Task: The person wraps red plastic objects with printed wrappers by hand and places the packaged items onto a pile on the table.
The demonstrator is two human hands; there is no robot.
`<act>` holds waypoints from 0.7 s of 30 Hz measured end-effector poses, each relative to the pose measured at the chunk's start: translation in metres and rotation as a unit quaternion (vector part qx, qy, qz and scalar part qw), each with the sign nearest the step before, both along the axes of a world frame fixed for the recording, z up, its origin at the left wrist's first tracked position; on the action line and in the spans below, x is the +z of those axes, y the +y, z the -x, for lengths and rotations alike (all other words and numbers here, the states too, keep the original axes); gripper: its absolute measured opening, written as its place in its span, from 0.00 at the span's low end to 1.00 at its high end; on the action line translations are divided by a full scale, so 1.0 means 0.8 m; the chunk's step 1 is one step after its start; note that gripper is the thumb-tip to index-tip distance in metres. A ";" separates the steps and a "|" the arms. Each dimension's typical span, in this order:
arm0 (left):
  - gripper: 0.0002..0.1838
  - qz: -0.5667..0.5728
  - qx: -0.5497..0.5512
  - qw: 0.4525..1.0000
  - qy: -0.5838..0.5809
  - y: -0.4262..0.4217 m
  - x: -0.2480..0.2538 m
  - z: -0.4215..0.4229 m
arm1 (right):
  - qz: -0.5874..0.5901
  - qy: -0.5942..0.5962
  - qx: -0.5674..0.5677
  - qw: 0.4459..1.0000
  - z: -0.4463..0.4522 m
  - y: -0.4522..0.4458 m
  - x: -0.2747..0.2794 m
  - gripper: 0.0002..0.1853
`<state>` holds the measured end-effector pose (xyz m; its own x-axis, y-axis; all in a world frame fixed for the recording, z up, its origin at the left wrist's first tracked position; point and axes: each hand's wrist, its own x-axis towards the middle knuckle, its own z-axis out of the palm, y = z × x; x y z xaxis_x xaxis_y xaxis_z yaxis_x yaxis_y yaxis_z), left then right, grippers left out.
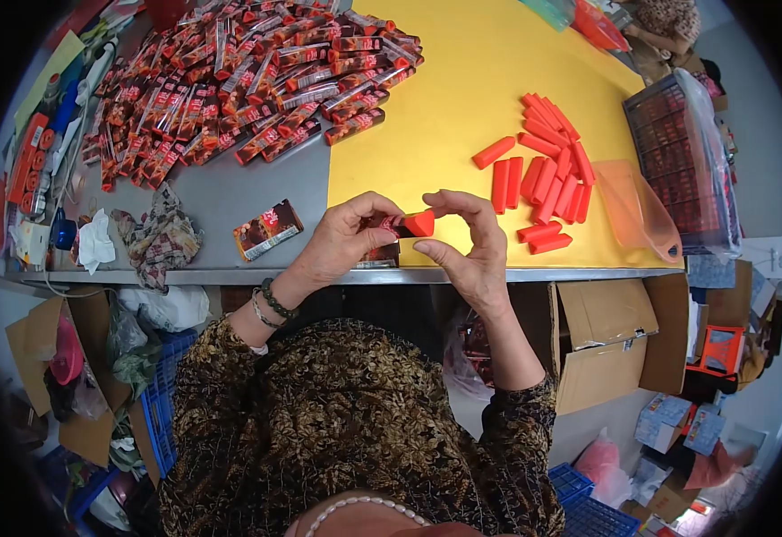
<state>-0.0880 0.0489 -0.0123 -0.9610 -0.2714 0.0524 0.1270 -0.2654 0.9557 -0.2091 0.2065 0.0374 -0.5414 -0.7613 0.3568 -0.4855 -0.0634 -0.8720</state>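
Note:
Over the front edge of the table, my left hand pinches a small printed pack, and a bright red triangular piece shows at its right end. Most of the pack is hidden by my fingers. My right hand is just right of that red end, thumb and forefinger spread apart around it; whether the thumb touches it I cannot tell. Flat printed sleeves lie left of my left hand. Another printed piece is partly visible below the held pack. Several loose red triangular sticks lie to the right.
A large pile of printed red-and-brown packs covers the back left. An orange translucent scoop lies by a dark crate at right. A crumpled cloth is at left. An open cardboard box stands below the edge. Another person is at back right.

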 end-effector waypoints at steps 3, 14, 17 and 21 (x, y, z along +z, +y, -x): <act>0.13 -0.023 0.010 1.000 0.007 -0.001 0.003 -0.001 | 0.012 -0.020 -0.004 1.000 -0.002 0.001 -0.001 0.28; 0.13 -0.050 0.004 0.999 0.012 -0.001 0.003 -0.003 | 0.026 0.065 -0.020 0.997 -0.009 -0.003 0.006 0.25; 0.13 -0.065 0.004 0.998 0.011 -0.001 0.003 -0.005 | 0.021 0.069 -0.013 0.997 -0.011 -0.005 0.011 0.26; 0.12 -0.057 -0.001 0.998 0.021 0.000 -0.002 -0.006 | 0.016 0.099 0.015 0.995 -0.010 -0.008 0.014 0.24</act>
<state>-0.0834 0.0490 -0.0138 -0.9593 -0.2754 0.0622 0.1659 -0.3720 0.9133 -0.2009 0.1997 0.0483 -0.4360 -0.7627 0.4778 -0.6449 -0.1056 -0.7569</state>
